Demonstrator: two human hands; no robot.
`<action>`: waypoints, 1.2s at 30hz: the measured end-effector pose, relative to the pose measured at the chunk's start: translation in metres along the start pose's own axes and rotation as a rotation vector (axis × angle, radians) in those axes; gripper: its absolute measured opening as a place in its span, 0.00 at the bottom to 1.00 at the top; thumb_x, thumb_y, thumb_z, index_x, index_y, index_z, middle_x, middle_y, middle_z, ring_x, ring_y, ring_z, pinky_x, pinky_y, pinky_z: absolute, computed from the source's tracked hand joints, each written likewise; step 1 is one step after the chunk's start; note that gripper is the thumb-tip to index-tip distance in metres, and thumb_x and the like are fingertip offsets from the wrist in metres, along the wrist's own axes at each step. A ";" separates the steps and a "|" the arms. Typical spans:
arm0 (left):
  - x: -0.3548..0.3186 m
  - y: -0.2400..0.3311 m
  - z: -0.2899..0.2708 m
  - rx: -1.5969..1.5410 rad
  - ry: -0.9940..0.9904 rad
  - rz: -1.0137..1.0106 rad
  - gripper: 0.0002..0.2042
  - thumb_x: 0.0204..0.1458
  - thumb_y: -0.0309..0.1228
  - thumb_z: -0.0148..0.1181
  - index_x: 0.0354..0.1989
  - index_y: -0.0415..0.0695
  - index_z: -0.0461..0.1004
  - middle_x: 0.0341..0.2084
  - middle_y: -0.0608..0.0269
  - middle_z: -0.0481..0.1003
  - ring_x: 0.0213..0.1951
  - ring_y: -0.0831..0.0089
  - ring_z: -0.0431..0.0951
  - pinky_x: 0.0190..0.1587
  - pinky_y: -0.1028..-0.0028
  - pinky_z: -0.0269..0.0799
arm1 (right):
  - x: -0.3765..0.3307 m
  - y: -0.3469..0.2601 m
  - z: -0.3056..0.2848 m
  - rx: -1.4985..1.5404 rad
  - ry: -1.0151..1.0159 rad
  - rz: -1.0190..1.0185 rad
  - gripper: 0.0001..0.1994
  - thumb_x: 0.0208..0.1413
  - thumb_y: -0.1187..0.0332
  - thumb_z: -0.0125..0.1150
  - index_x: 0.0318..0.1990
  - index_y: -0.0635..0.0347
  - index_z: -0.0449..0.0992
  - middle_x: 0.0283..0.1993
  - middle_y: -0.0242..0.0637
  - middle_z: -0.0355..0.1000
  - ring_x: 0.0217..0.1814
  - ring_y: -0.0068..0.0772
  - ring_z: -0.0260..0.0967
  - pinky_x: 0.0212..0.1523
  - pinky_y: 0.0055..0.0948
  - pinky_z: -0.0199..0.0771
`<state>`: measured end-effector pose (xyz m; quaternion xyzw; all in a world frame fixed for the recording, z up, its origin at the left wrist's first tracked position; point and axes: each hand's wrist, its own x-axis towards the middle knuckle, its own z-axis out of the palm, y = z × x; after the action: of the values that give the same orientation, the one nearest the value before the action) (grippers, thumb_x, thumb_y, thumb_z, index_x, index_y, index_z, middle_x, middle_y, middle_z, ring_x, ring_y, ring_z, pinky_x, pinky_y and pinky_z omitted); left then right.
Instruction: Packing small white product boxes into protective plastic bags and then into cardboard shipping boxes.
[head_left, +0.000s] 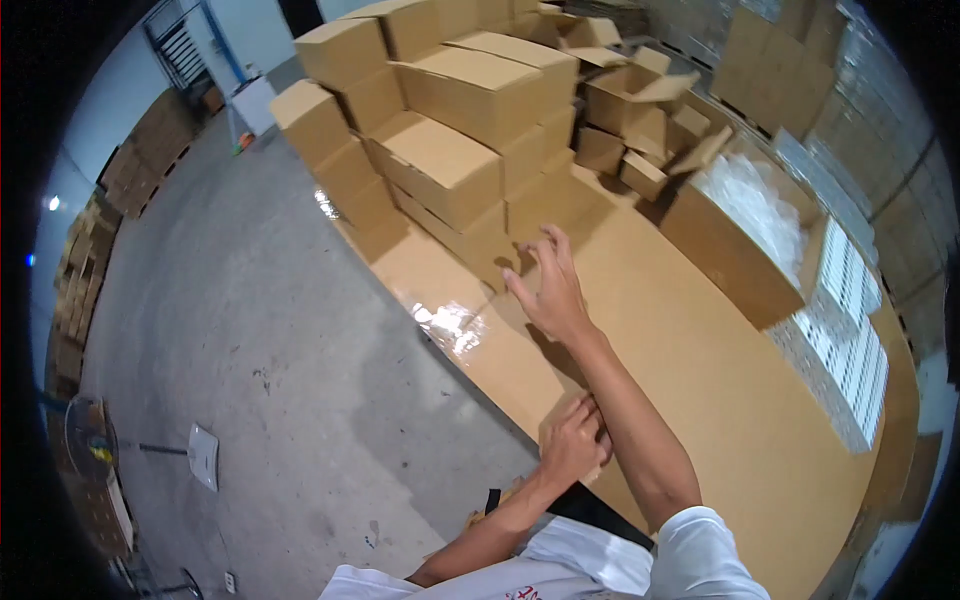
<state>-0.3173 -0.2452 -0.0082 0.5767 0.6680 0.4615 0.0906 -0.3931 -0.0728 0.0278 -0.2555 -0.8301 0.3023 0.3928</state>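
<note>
My right hand reaches out over the cardboard-covered table, its fingers apart and bent, with nothing in them. Its fingertips are close to the near side of the stacked cardboard boxes. Nearer to my body, my left hand is curled closed beside my right forearm, at the table's near edge. What its fingers hold, if anything, is hidden. Clear glossy tape shines on the tabletop left of my right hand.
Open cardboard boxes stand behind the stack. On the right are a large carton of clear plastic bags and stacked white ribbed pieces. The grey floor lies left, with a long-handled dustpan and pallets.
</note>
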 end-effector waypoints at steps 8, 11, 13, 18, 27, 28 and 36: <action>0.020 0.033 0.084 0.079 -0.106 0.087 0.16 0.45 0.27 0.67 0.44 0.37 0.78 0.49 0.50 0.77 0.57 0.49 0.72 0.58 0.56 0.69 | -0.199 0.059 -0.200 -0.050 0.068 0.350 0.17 0.53 0.69 0.65 0.49 0.63 0.71 0.59 0.50 0.64 0.59 0.55 0.66 0.57 0.46 0.70; 0.030 0.054 0.120 0.162 -0.290 0.202 0.19 0.48 0.30 0.66 0.50 0.39 0.75 0.56 0.51 0.72 0.63 0.48 0.65 0.65 0.52 0.61 | -0.268 0.073 -0.268 -0.190 0.197 0.461 0.13 0.52 0.73 0.63 0.46 0.63 0.73 0.55 0.48 0.67 0.57 0.52 0.67 0.56 0.44 0.70; 0.036 0.067 0.153 0.154 -0.361 0.255 0.23 0.50 0.31 0.66 0.55 0.40 0.72 0.61 0.52 0.67 0.66 0.48 0.61 0.68 0.49 0.54 | -0.310 0.079 -0.305 -0.323 0.252 0.526 0.11 0.52 0.75 0.62 0.44 0.63 0.73 0.54 0.47 0.69 0.56 0.52 0.68 0.55 0.43 0.70; 0.045 0.091 0.207 0.148 -0.444 0.336 0.23 0.52 0.32 0.65 0.56 0.41 0.71 0.62 0.52 0.66 0.66 0.48 0.62 0.68 0.49 0.56 | -0.368 0.091 -0.356 -0.590 0.420 0.567 0.06 0.50 0.77 0.59 0.36 0.63 0.75 0.50 0.47 0.72 0.56 0.49 0.69 0.57 0.45 0.67; 0.091 0.093 0.206 0.158 -0.416 0.314 0.22 0.51 0.31 0.67 0.55 0.41 0.71 0.60 0.52 0.67 0.64 0.50 0.65 0.65 0.55 0.62 | -0.355 0.091 -0.369 -0.598 0.429 0.549 0.07 0.49 0.79 0.59 0.37 0.62 0.74 0.51 0.48 0.72 0.57 0.50 0.69 0.58 0.45 0.65; 0.106 0.088 0.200 0.188 -0.388 0.313 0.22 0.51 0.31 0.67 0.55 0.42 0.71 0.60 0.52 0.68 0.63 0.51 0.66 0.65 0.55 0.63 | -0.350 0.090 -0.367 -0.618 0.417 0.567 0.08 0.49 0.79 0.59 0.37 0.62 0.74 0.52 0.49 0.71 0.57 0.51 0.68 0.58 0.46 0.64; 0.295 0.061 0.169 0.280 -0.028 0.479 0.24 0.50 0.31 0.67 0.56 0.41 0.70 0.56 0.48 0.69 0.59 0.49 0.69 0.61 0.56 0.66 | -0.322 0.065 -0.370 -0.633 0.368 0.603 0.08 0.48 0.79 0.57 0.38 0.62 0.73 0.53 0.51 0.69 0.59 0.55 0.65 0.59 0.49 0.62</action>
<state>-0.2589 0.0874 0.0631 0.7314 0.5687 0.3648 -0.0924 0.0980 -0.1299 0.0096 -0.6416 -0.6868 0.0850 0.3307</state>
